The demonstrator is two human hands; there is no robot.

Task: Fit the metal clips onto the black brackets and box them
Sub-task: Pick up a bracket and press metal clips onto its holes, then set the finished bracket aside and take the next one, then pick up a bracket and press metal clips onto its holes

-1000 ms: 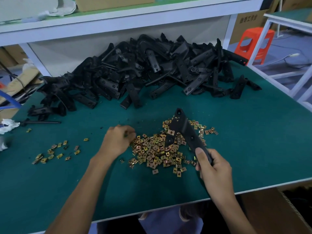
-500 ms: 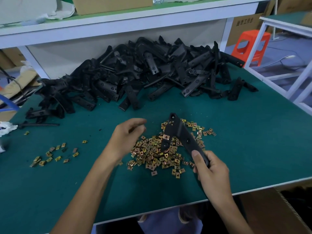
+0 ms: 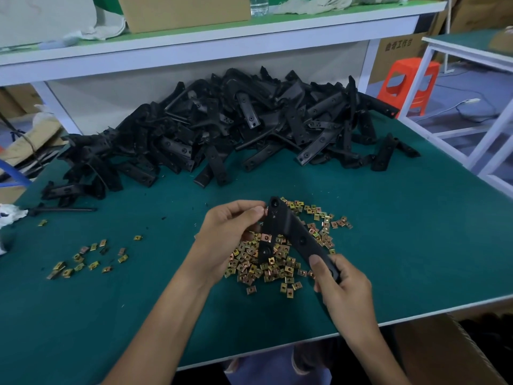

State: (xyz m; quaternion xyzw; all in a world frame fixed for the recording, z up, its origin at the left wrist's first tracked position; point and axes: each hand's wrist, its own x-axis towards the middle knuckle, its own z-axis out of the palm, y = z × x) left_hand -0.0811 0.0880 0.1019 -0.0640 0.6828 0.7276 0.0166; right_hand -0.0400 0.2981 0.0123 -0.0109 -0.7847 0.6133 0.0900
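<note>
- Right hand (image 3: 341,284) curls round the near end of the bracket (image 3: 294,232), thumb on top, holding it tilted above the clips (image 3: 266,265).
- Left hand (image 3: 227,234), fingers bent, pinches the bracket's far tip.
- A fitted clip (image 3: 266,237) sits on the bracket's short leg.
- Bracket heap (image 3: 236,129) lies far on the desk (image 3: 402,245); stray clips (image 3: 83,259) lie left.
- Whether the left fingertips also hold a clip is hidden.
</note>
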